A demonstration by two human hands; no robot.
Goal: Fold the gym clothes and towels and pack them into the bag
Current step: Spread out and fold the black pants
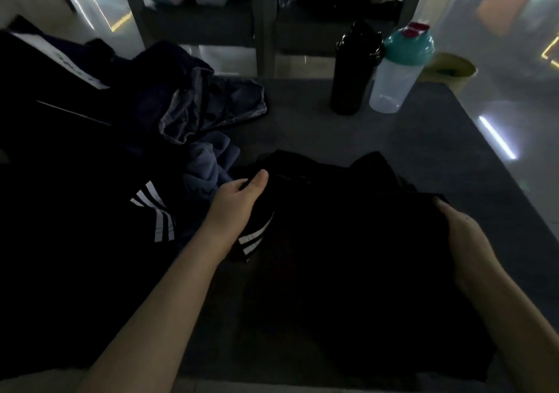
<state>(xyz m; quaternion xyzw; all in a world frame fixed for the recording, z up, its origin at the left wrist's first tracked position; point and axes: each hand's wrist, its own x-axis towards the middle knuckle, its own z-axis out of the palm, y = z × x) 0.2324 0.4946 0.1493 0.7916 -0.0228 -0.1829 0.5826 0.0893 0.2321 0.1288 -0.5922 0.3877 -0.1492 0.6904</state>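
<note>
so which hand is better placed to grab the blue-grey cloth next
Left: the left hand sits right beside the blue-grey cloth, while the right hand holds the black garment at its other side.

Both bare arms enter from the lower edge and converge slightly forward. The left forearm [169, 295] runs diagonally up and to the right, wrist straight, sleeve not visible. The left hand [237, 200] lies thumb-side up, the thumb [260, 177] extended forward on top of the black fabric garment [348, 235], the fingers curled beneath its left edge in a pinch. The right forearm [514, 317] rises from the lower right corner. The right hand [464, 236] shows its back, knuckles bent, fingertips hidden in the garment's right edge, which it grips. The hands are well apart.
</note>
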